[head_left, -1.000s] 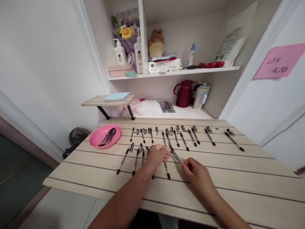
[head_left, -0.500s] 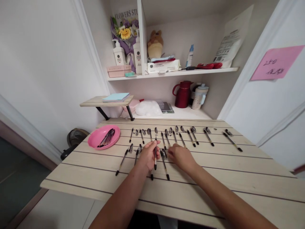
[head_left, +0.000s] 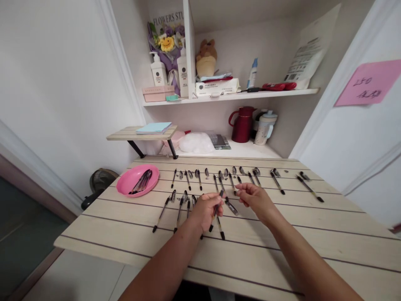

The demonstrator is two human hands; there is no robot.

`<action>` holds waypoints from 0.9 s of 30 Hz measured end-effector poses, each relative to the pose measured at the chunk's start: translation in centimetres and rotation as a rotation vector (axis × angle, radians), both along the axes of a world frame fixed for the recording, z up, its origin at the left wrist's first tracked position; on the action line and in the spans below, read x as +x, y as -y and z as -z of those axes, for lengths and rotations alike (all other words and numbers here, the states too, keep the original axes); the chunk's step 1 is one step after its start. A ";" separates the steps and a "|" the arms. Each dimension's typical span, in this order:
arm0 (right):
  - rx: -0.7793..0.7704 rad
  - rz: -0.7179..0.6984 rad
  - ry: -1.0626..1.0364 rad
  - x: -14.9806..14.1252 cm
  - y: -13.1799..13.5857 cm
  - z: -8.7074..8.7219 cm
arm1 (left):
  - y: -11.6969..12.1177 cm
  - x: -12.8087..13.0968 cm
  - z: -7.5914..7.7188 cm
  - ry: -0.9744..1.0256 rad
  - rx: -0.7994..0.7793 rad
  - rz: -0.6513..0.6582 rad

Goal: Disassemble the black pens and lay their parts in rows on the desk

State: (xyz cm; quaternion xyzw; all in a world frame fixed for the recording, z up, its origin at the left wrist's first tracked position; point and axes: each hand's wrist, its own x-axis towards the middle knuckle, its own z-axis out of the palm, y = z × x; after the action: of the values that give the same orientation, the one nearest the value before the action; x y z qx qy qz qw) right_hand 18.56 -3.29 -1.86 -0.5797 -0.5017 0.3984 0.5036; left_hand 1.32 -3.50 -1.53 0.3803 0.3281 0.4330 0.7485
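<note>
My left hand is closed round a black pen, which it holds tilted just above the wooden table. My right hand hovers just to its right, with thumb and fingers pinched together; what is in the pinch is too small to make out. A loose pen cap lies on the table between my hands, and another pen lies just below my left hand. A back row of pens and caps runs across the table, and a shorter front row lies to the left of my left hand.
A pink bowl holding several pens stands at the table's left. Behind the table are a small wooden riser, a red jug and a shelf with bottles and boxes. A pink note hangs on the right wall.
My left hand has lifted a pen off the table and tilted it. My right hand went left toward the pens, then drew back a little and rose with its fingers pinched.
</note>
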 end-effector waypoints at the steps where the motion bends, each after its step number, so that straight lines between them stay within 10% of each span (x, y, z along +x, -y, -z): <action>1: -0.033 -0.013 -0.151 0.3 0.2 0.0 | 0.3 0.4 0.0 -0.005 0.002 0.015; 9: -0.031 -0.022 -0.726 0.5 1.4 0.3 | 1.7 2.1 0.7 -0.057 -0.028 0.090; 27: -0.120 -0.200 -0.527 0.1 1.8 0.7 | 1.5 1.9 1.1 -0.175 0.050 0.137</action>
State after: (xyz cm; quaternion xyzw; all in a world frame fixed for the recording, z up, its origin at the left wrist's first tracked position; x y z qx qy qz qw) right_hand 18.63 -5.07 -2.61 -0.4328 -0.3836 0.6119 0.5395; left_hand 3.25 -5.03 -2.63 0.4568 0.3546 0.3539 0.7351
